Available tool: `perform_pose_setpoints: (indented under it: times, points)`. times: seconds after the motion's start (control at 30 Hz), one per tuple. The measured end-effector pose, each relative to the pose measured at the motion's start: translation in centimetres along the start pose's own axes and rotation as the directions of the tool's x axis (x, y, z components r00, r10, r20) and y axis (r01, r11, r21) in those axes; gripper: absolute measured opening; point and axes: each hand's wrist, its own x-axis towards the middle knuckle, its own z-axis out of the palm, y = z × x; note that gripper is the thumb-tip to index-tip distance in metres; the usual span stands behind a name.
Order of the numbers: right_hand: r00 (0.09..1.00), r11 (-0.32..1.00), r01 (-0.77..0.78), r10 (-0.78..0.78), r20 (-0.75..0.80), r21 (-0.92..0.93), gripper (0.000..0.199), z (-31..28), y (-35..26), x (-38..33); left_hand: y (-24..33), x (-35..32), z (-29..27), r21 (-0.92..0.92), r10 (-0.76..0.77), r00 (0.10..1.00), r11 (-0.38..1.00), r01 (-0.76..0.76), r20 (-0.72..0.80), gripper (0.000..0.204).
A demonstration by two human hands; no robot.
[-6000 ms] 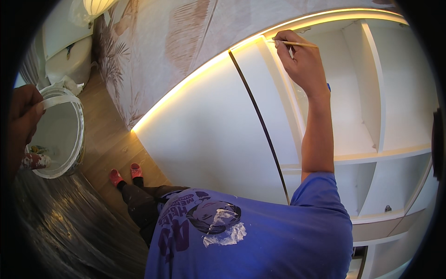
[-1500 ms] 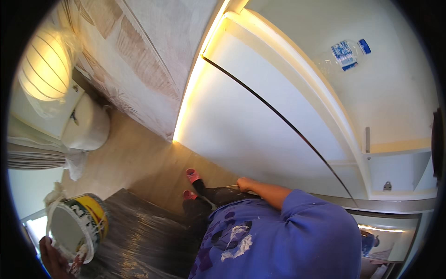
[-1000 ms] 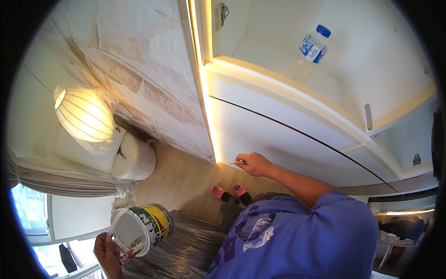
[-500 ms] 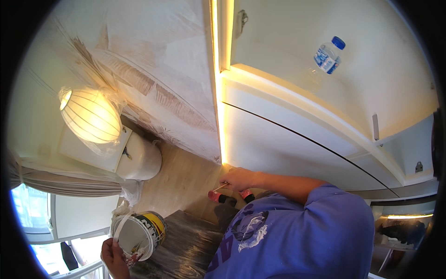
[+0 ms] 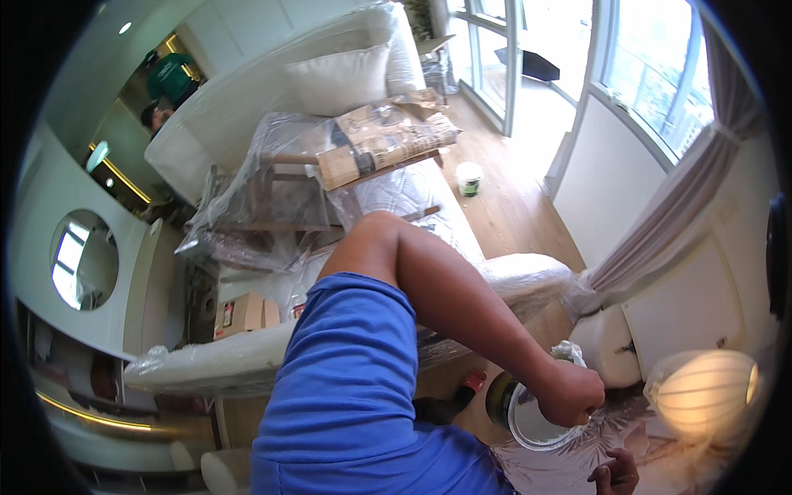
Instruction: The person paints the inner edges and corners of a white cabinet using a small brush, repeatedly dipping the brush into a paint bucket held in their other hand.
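Note:
My left arm in a blue sleeve reaches across the middle and down to the right. My left hand [image 5: 569, 394] is closed in a fist above the mouth of a dark paint bucket with a white rim [image 5: 540, 445]. It grips the bucket's handle, most of which the hand hides. Low at the right, my right hand [image 5: 615, 473] shows only in part, its fingers curled. Whatever it may hold is hidden. One of my feet in a red shoe [image 5: 473, 380] shows beside the bucket.
A glowing lamp wrapped in plastic [image 5: 705, 392] stands close on the right. Ahead is a plastic-wrapped sofa [image 5: 247, 82], with wrapped furniture and cardboard [image 5: 379, 148] in front. A second bucket [image 5: 469, 179] is on the floor. A person in green [image 5: 169, 76] is far left.
My view has swung left, bringing the sofa and windows in. The bucket, still in my left hand, now appears at the lower right. The thin stick in my right hand no longer shows.

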Motion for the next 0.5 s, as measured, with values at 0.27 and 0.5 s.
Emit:
perform_pose_setpoints:
  times: [0.27, 0.5]
  points:
    - [0.844, 0.914, 0.187, 0.039, 0.535, -0.36, 0.051, -2.8, -7.0, 13.2, -1.2, 3.8, 0.7, -0.021, -0.066, 0.993, 0.998, 0.064, -0.1, 0.025]
    - [0.708, 0.855, 0.251, 0.158, 0.688, -0.454, 0.042, -2.7, -4.8, 20.8, -4.6, 5.4, 0.9, -0.082, -0.149, 0.957, 0.988, 0.132, -0.249, 0.024]
